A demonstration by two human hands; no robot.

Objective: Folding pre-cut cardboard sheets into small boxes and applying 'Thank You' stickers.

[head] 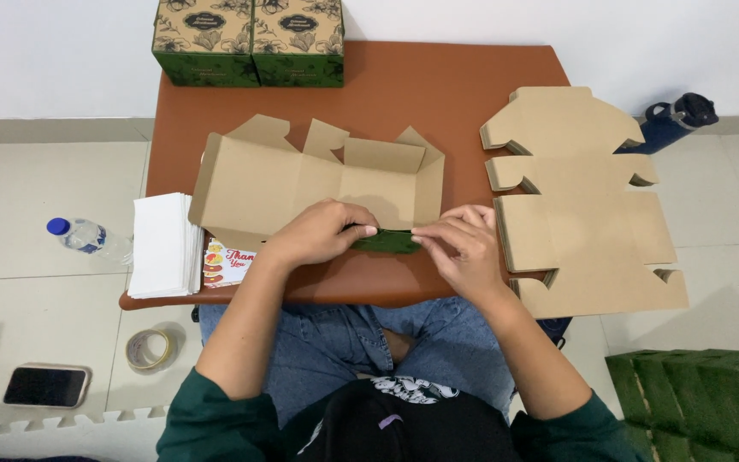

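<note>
The green front flap of the half-folded cardboard box lies near the desk front edge, its long axis left to right. It is pinched between the left hand and right hand, both equally near.

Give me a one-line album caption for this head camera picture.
Left hand and right hand press the green-faced flap of a cardboard box blank on a brown table.
</note>
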